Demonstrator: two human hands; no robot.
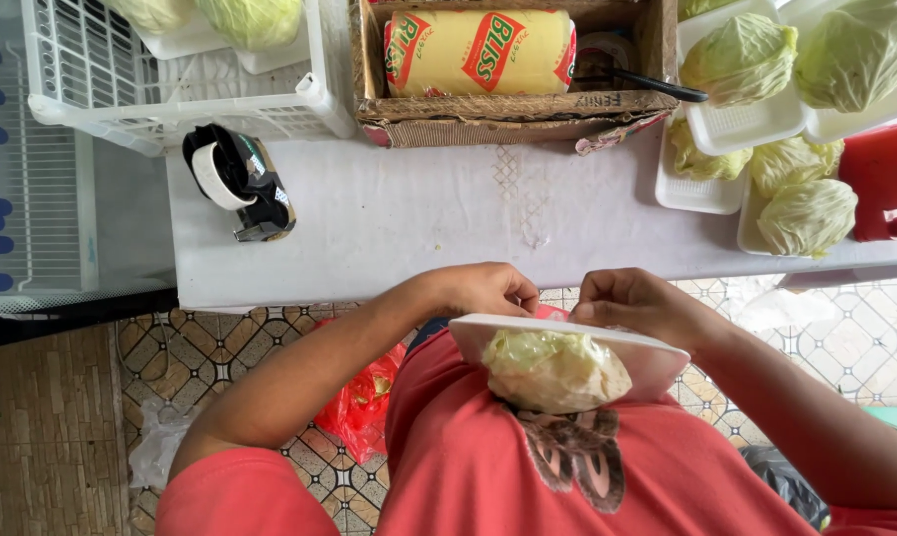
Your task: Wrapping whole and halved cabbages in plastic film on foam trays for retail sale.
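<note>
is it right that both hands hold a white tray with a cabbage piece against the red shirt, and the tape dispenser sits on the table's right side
Not quite. In the head view the tape dispenser sits on the table's left side. The rest holds: left hand and right hand hold the white tray with the cabbage piece against the red shirt.

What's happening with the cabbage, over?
Both hands, left and right, pinch behind the white foam tray. Cabbage piece in it, against red shirt. Nothing blocking.

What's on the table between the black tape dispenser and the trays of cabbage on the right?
In the head view, nothing: the white tabletop is bare between the tape dispenser and the cabbage trays.
</note>
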